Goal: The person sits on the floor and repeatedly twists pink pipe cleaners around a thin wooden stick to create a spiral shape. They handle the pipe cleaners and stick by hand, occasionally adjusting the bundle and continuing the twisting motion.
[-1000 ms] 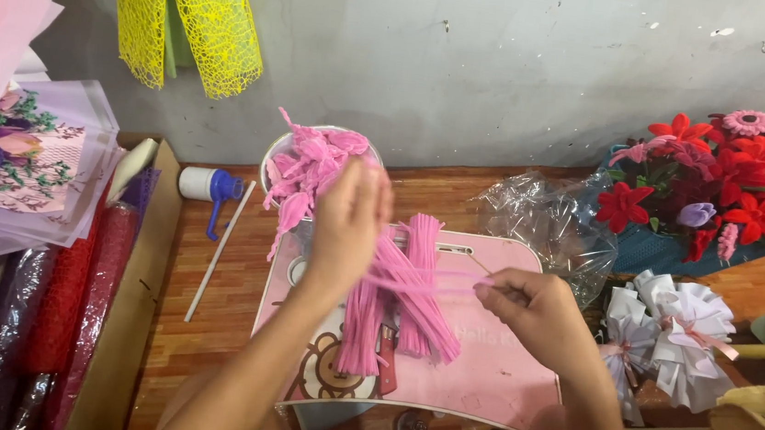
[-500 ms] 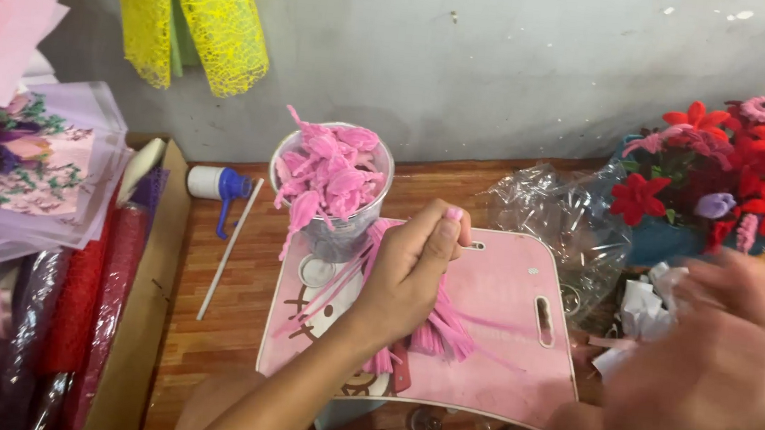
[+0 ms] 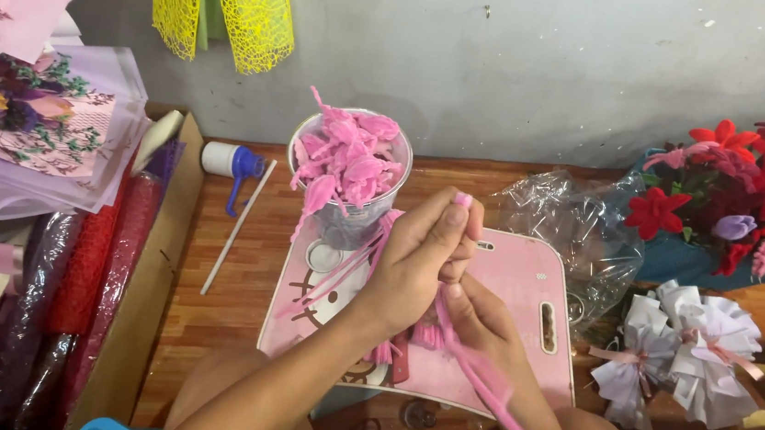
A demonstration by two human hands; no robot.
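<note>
grey plaster wall (image 3: 552,64), wooden floor (image 3: 237,295)

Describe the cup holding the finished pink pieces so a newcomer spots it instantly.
Start at the pink lap board in the middle. At its far left corner stands a clear plastic cup, the only upright container, heaped with twisted pink pieces.

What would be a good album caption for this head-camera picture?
Both hands, left hand and right hand, pinch a pink pipe cleaner over a pink board, beside a cup of pink pieces.
</note>
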